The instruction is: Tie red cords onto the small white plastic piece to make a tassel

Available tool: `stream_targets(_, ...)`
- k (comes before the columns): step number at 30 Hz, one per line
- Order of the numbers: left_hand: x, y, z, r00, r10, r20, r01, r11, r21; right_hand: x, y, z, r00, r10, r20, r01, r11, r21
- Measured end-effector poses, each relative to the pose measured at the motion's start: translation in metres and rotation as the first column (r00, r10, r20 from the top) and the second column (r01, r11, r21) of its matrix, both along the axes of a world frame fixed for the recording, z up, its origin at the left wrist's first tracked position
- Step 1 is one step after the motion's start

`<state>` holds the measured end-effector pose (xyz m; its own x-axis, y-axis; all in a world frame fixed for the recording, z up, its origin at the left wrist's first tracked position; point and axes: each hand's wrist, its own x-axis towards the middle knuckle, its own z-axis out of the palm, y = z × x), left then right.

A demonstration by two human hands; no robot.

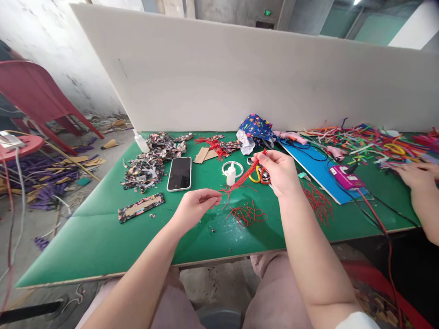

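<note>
My right hand [277,170] is closed on a bundle of red threads [245,176] above the middle of the green table. The threads hang down and leftward from its fingers. My left hand [199,205] pinches the loose thread ends at the lower left of the bundle. Below lies a loose tangle of red thread [248,214] on the table. Just behind the bundle stands a small white bottle [231,174], with a white ring [240,165] around its back. Scissors with yellow and red handles [255,174] lie partly hidden behind my right hand.
A phone [179,174], patterned fabric scraps [147,164] and a fabric-edged strip [141,208] lie left. Rightward are more red threads [317,203], a blue board [312,169], a purple box [346,177] with cables, colourful strips [363,146] and another person's hands [416,176]. A white panel [240,82] stands behind.
</note>
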<state>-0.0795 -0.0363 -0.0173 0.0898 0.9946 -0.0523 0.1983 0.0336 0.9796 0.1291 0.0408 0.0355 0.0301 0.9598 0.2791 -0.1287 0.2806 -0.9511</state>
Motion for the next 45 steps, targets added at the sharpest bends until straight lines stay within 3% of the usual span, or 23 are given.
stream_targets(7, -0.013, 0.002, 0.005, 0.994, 0.037, -0.102, -0.035, 0.999, 0.022, 0.001, 0.002, -0.006, 0.999, 0.028, 0.033, -0.028, 1.0, 0.004)
stream_targets(12, -0.027, 0.004, 0.005, 0.958, 0.14, -0.249, -0.13, 0.99, 0.058, 0.003, 0.006, -0.01, 0.999, -0.011, 0.038, 0.009, 0.999, 0.039)
stream_targets(18, -0.035, 0.004, 0.004, 0.845, 0.077, -0.528, -0.076, 0.997, 0.023, 0.009, 0.011, -0.012, 0.995, -0.103, 0.021, 0.1, 0.99, 0.099)
stream_targets(24, -0.036, 0.004, 0.007, 0.782, 0.036, -0.622, -0.037, 0.999, 0.011, 0.013, 0.014, -0.015, 0.995, -0.099, 0.015, 0.096, 0.988, 0.119)
stream_targets(29, -0.048, 0.003, 0.01, 0.601, 0.05, -0.798, -0.042, 0.999, 0.031, 0.013, 0.014, -0.017, 0.997, -0.067, 0.024, 0.064, 0.991, 0.116)
stream_targets(31, -0.056, 0.003, 0.01, 0.563, 0.065, -0.824, -0.054, 0.998, 0.042, 0.014, 0.014, -0.017, 0.996, -0.074, 0.046, 0.068, 0.99, 0.119)
stream_targets(37, -0.084, -0.003, 0.013, 0.564, -0.047, -0.824, -0.019, 0.997, -0.069, 0.013, 0.012, -0.016, 0.994, -0.077, 0.078, 0.066, 0.989, 0.134)
stream_targets(42, -0.099, -0.009, 0.019, 0.434, -0.114, -0.893, -0.021, 0.99, -0.137, 0.009, 0.009, -0.017, 0.997, -0.039, 0.061, 0.033, 0.994, 0.104)
stream_targets(45, -0.101, -0.011, 0.019, 0.392, -0.074, -0.917, -0.051, 0.993, -0.102, 0.004, 0.005, -0.017, 0.997, -0.005, 0.072, 0.0, 0.998, 0.069)
